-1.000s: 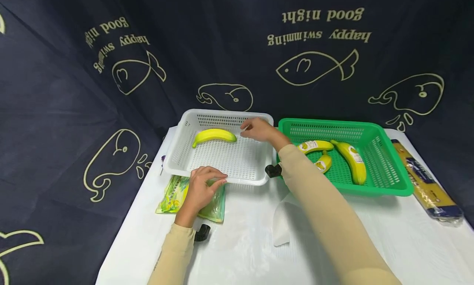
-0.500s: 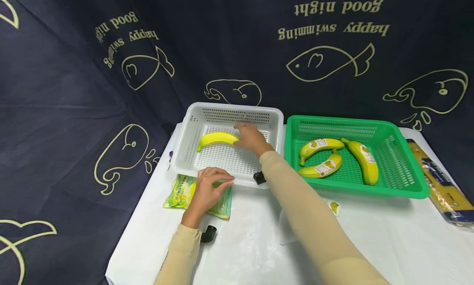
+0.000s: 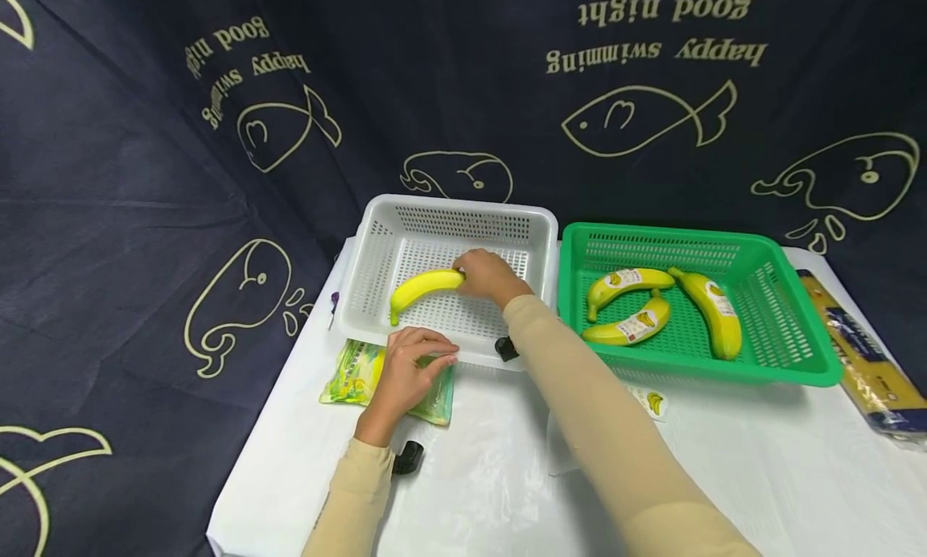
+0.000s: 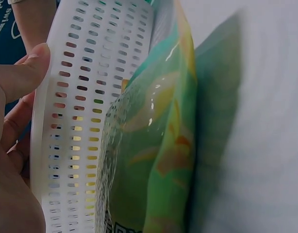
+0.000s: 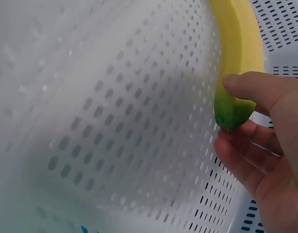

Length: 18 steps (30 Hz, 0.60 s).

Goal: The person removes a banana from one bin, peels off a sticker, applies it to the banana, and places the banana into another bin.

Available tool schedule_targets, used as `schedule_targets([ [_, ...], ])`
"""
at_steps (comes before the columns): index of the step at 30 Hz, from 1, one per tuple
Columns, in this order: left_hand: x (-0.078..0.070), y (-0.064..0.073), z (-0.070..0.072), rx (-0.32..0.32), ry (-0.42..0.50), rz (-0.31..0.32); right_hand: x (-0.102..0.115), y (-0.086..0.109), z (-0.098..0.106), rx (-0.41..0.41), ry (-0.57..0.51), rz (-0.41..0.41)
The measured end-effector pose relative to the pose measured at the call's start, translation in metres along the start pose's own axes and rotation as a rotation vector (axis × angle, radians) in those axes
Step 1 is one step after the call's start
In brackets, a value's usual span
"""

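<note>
Inside the white basket [image 3: 352, 291] lies a banana [image 3: 426, 286] with a green tip. My right hand [image 3: 491, 277] pinches its right end; in the right wrist view the thumb lies across the banana [image 5: 239, 43] beside that green tip, the other fingers on the far side. At the basket's front rim, my left hand [image 3: 405, 372] holds the edge. From the left wrist, the thumb shows at the rim of the white basket [image 4: 98, 58], and the other fingers are behind it, partly hidden. A green-and-yellow plastic packet [image 3: 355, 376] lies under the left hand, against the basket.
To the right stands a green basket [image 3: 724, 372] with three labelled bananas [image 3: 713, 311]. Beyond it lies a gold-and-blue package [image 3: 862, 348]. A banana sticker sheet [image 3: 652, 402] is on the white table [image 3: 500, 468]. A dark printed cloth [image 3: 434, 74] hangs behind.
My right hand has moved left and down onto the banana and taken hold of its right end. The banana has turned slightly, its left end nearer me. The left hand stays at the rim.
</note>
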<state>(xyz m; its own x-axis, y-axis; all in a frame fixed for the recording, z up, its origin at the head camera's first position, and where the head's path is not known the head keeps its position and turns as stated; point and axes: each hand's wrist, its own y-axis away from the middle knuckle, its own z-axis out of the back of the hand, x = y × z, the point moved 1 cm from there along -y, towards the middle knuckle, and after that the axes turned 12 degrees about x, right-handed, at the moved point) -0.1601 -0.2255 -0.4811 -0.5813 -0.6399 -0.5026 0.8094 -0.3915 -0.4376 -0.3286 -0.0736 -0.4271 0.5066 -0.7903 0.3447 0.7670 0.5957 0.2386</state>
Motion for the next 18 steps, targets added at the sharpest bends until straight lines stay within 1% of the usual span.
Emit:
schedule_targets([
  [5,-0.001,-0.003,0.001,-0.007,-0.003,-0.007,-0.005,0.003,0.006,-0.009,-0.002,-0.020],
  [12,-0.004,-0.013,0.001,-0.001,-0.003,-0.012,-0.009,0.015,0.021,-0.073,0.018,-0.024],
  [15,-0.003,-0.012,-0.001,0.004,-0.003,-0.002,-0.006,0.022,0.022,-0.104,0.031,-0.019],
  [18,-0.003,-0.011,0.001,-0.001,-0.001,0.005,-0.001,0.030,0.023,-0.122,0.044,-0.018],
])
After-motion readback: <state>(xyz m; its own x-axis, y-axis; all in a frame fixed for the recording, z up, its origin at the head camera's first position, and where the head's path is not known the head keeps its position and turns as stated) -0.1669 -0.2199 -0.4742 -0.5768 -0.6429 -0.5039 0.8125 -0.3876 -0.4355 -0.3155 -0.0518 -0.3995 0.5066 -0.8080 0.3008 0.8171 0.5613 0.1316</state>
